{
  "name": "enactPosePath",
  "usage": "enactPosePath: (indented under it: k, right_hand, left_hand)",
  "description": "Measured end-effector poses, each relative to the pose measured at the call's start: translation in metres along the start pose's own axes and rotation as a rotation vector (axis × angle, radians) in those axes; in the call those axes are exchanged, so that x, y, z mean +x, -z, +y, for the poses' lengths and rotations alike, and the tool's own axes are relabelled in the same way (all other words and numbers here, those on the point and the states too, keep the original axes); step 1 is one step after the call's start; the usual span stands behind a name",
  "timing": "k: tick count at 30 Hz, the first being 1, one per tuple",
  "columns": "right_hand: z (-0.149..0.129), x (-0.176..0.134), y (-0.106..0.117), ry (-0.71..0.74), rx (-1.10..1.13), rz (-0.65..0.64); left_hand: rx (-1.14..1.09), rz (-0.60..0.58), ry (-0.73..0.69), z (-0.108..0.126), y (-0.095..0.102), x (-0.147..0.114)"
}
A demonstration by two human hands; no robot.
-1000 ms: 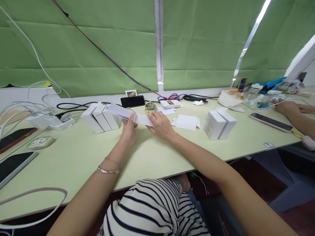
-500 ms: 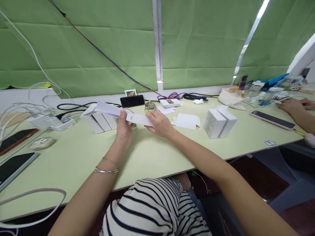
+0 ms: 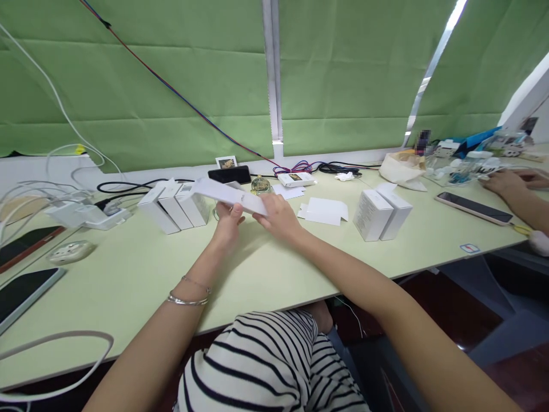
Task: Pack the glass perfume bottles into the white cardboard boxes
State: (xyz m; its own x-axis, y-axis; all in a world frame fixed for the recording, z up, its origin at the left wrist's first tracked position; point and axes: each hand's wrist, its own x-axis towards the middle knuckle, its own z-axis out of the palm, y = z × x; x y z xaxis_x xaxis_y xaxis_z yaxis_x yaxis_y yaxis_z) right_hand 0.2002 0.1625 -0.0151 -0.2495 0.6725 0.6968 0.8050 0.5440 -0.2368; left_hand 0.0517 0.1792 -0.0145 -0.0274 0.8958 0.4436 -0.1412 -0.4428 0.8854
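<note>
Between my two hands, above the table, is a long white folding carton (image 3: pixel 229 195), tilted, with small dark print on one side. My left hand (image 3: pixel 228 222) grips it from below near its middle, thumb on the near face. Fingers of my right hand (image 3: pixel 278 216) close around its right end. Just behind the carton stands a small glass jar (image 3: pixel 261 185) with a yellowish look, partly hidden by my right hand. White boxes (image 3: pixel 183 207) stand upright in a row to the left of my left hand. A flat white cardboard piece (image 3: pixel 323 211) lies to the right of my right hand.
Two white boxes (image 3: pixel 381 214) stand right of centre. Phones (image 3: pixel 229 174) lie at the back and left, another phone (image 3: pixel 473 208) at right. A power strip (image 3: pixel 100 216) with cables is on the left. A co-worker's hand (image 3: pixel 506 184) is at far right.
The carton has turned and now shows more of its side. My left hand has moved right, closer to my right hand, uncovering more of the row of white boxes.
</note>
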Motion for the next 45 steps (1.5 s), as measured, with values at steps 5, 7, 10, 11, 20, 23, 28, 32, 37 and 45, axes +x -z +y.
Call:
enactPosePath:
  k: [5,7,10,11,20,23,28,32,37,45]
  right_hand:
    - [0.019,0.0,-0.008,-0.088,0.432,-0.127]
    - [0.023,-0.001,-0.013,-0.112,0.595,-0.251]
    - [0.024,-0.003,-0.02,-0.107,0.725,-0.263]
    - [0.023,-0.002,-0.02,-0.096,0.722,-0.213]
    - [0.021,0.002,-0.006,0.088,0.503,0.058]
    - [0.025,0.002,-0.008,0.05,0.493,0.086]
    - [0.03,0.003,-0.011,-0.042,0.458,0.245]
    - [0.032,0.003,-0.01,-0.084,0.454,0.266]
    - [0.033,0.003,-0.01,-0.074,0.432,0.26]
    - [0.023,0.002,-0.005,0.104,0.403,0.221]
  left_hand:
    - [0.004,0.023,-0.276,0.016,0.001,0.0]
    - [0.041,0.038,-0.298,0.019,0.002,-0.001]
    - [0.159,-0.031,-0.233,0.014,0.005,-0.002]
    - [0.219,-0.053,-0.212,0.011,0.006,-0.002]
    - [0.28,-0.015,-0.337,0.018,0.01,-0.004]
    - [0.324,0.275,-0.383,0.018,0.026,0.007]
    - [0.781,0.248,-0.01,0.0,0.045,0.02]
    - [0.997,-0.002,0.058,-0.007,0.046,0.019]
    - [0.975,-0.21,0.076,0.002,0.045,0.015]
    - [0.408,0.132,-0.496,0.024,0.031,0.011]
